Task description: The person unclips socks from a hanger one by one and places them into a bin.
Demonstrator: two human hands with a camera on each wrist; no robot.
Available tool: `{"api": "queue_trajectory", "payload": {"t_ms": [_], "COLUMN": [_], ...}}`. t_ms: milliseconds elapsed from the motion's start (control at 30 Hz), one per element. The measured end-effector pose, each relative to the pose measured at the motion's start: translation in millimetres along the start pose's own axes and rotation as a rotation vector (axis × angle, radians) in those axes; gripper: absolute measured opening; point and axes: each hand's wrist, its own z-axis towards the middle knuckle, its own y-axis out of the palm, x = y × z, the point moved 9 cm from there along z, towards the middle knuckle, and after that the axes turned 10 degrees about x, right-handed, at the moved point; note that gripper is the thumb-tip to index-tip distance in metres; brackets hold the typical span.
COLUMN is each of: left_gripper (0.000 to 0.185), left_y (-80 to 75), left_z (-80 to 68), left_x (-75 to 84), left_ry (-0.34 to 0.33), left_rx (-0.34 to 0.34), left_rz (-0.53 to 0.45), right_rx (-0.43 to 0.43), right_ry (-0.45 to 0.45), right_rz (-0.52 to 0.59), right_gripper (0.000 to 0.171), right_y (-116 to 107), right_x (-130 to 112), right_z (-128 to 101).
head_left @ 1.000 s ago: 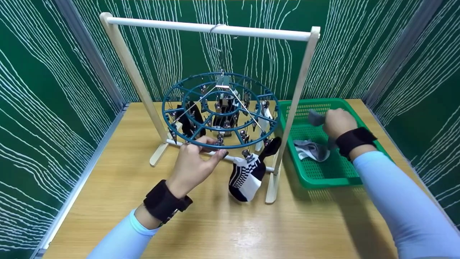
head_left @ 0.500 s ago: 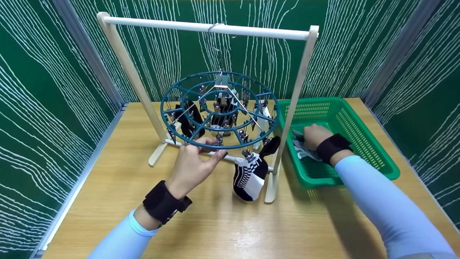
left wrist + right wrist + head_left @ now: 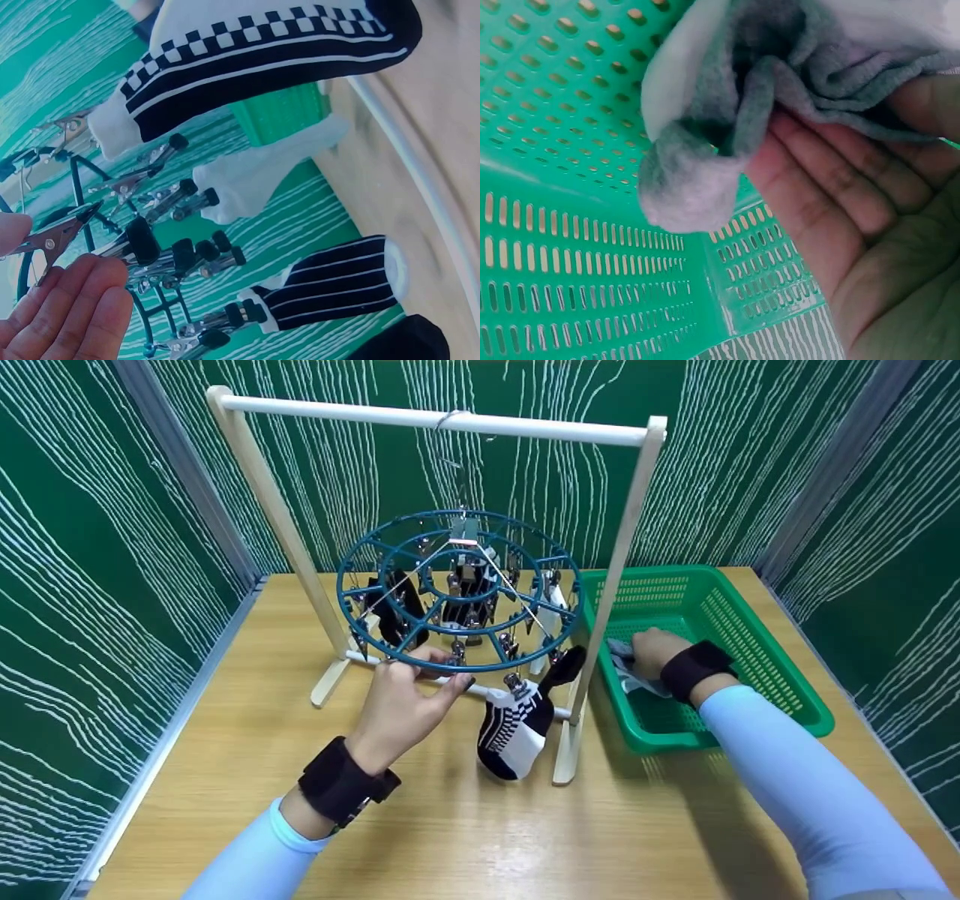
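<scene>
1. The rack (image 3: 634, 570) stands on the counter (image 3: 450, 825) at my 12 o'clock, and the round hanger (image 3: 459, 592) hangs from its top bar.
2. My left hand (image 3: 401, 701) grips the hanger's near rim, at 11 o'clock.
3. A sock (image 3: 514, 724) hangs from that rim, just right of my left hand.
4. The basket (image 3: 750, 660) sits right of the rack, at 2 o'clock.
5. My right hand (image 3: 654, 651) is inside the basket, holding a sock (image 3: 705, 150) against its floor.

I wear pale blue sleeves (image 3: 795, 780) down to my wrists, and a broad black strap (image 3: 341, 787) wraps each wrist; my hands are bare.
</scene>
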Motion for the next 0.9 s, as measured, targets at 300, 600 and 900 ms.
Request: {"api": "queue_trajectory", "payload": {"t_ms": [300,600,900], "left_gripper": [0.021,0.021,0.022], "left_y": [-0.2,-1.5,-1.7], "left_z": [-0.6,-2.3,-1.3], "left_x": [2.1,-0.5,2.3], "left_ry": [0.001,0.017,0.004], "left_rx": [-0.002,0.004,-0.002], "left_rz": [-0.004,0.001,0.012], "right_rx": [0.049,0.211,0.401], "right_ry": [-0.028,-0.117,-0.131], "right_rz": [0.046,0.075,0.211], "right_gripper": [0.032,0.026,0.044], "right_y": [-22,-60,-103], "right_x": [2,-8,-23], "right_z": [-5,-22,-50]}}
